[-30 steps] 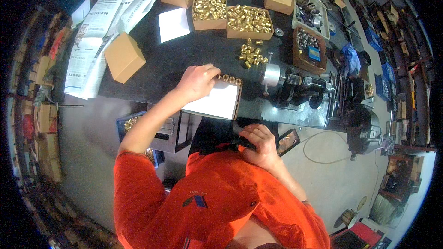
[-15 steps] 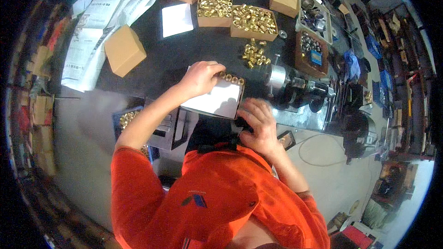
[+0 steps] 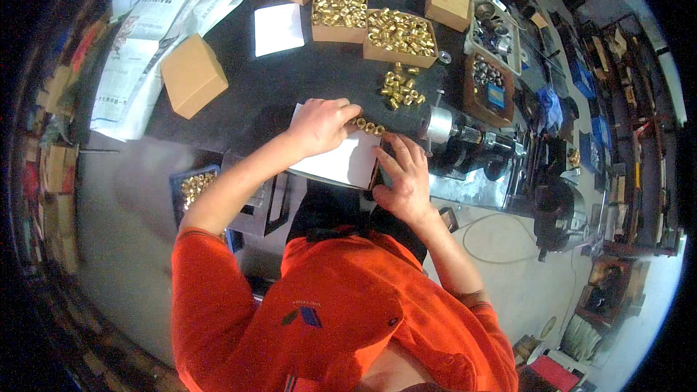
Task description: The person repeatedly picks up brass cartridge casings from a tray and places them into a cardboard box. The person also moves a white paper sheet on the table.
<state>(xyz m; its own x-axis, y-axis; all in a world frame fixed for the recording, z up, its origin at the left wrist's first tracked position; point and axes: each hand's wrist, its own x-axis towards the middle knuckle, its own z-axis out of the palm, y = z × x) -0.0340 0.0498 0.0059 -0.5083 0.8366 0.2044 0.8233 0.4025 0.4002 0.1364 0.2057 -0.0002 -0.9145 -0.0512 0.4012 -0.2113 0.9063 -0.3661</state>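
Observation:
At the bench's front edge lies a shallow box with a white paper sheet [image 3: 341, 162] in it. A short row of brass fittings [image 3: 370, 128] stands along its far side, hollow ends up. My left hand [image 3: 323, 125] is over the far left part of the box, fingers bent together at the row's left end; whatever is under the fingertips is hidden. On the box's right side rests my right hand [image 3: 404, 174], its fingers apart, the upper ones near the row's right end and the thumb lower by the near corner.
Loose brass fittings [image 3: 401, 87] lie beyond the box. Behind them stand two cartons full of fittings [image 3: 401, 54], [image 3: 340, 36]. A metal chuck machine [image 3: 439, 127] stands at right. Newspaper [image 3: 156, 11], a closed carton [image 3: 192, 76] and a white sheet [image 3: 279, 30] lie at left.
My right hand has moved up along the box's right side, toward the row's right end, and its fingers have spread. My left hand has shifted slightly right along the row.

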